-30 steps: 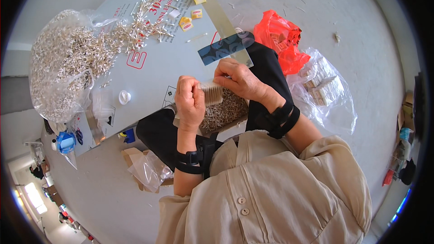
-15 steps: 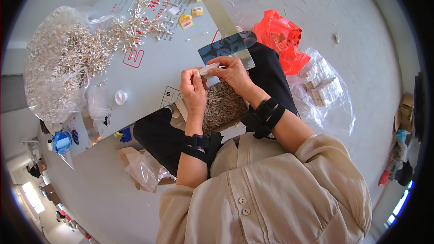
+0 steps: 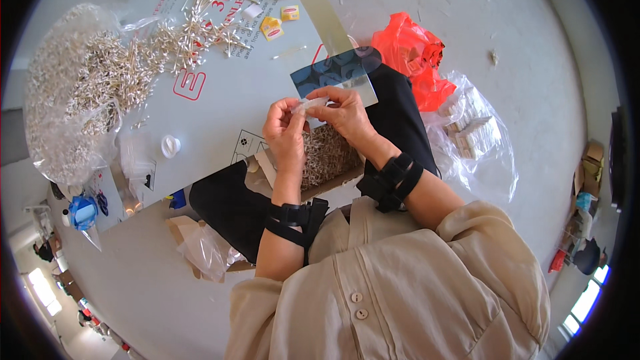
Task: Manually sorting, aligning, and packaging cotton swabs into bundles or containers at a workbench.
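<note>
Beige buttoned shirt, rolled sleeves, black straps on both wrists.

Single head-worn fisheye looks steeply down, close over the lap and floor

Shiny metal pins (image 3: pixel 100 73) spill from a clear, crinkled plastic bag (image 3: pixel 60 140) over a smooth matt grey board (image 3: pixel 220 113), beside a glossy red plastic bag (image 3: pixel 407 53) and a thin translucent plastic sleeve (image 3: pixel 312 103).
</note>
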The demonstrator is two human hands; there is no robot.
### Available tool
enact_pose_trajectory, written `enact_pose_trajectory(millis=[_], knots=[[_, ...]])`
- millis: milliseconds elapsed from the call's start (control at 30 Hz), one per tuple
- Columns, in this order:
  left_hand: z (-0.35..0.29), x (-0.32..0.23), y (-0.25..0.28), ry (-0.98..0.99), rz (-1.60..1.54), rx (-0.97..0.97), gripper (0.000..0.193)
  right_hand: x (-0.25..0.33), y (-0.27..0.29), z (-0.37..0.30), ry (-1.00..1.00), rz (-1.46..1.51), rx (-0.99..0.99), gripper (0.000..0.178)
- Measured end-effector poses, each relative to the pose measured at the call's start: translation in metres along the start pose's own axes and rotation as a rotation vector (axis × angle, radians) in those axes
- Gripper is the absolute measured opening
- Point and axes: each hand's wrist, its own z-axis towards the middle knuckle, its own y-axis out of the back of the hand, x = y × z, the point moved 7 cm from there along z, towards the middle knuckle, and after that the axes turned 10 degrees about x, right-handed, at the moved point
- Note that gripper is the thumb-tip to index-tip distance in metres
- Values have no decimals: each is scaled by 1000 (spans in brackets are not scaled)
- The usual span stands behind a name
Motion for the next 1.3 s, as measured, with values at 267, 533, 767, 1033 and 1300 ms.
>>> enact_pose_trajectory(millis=[267,533,767,1033,1300], knots=[[0,2,0,40,-67,8,11,2,4,-6,-57,191,57,21],[-2,7,4,17,-139,11,10,-1,4,-5,-93,277,72,19],[0,-7,7,-2,47,51,7,24,13,-6,316,-206,-14,16],[3,-31,-6,-296,634,161,9,71,-11,-8,629,-928,52,11],[-1,-24,-5,-415,815,173,14,71,-28,4,669,-995,208,12]])
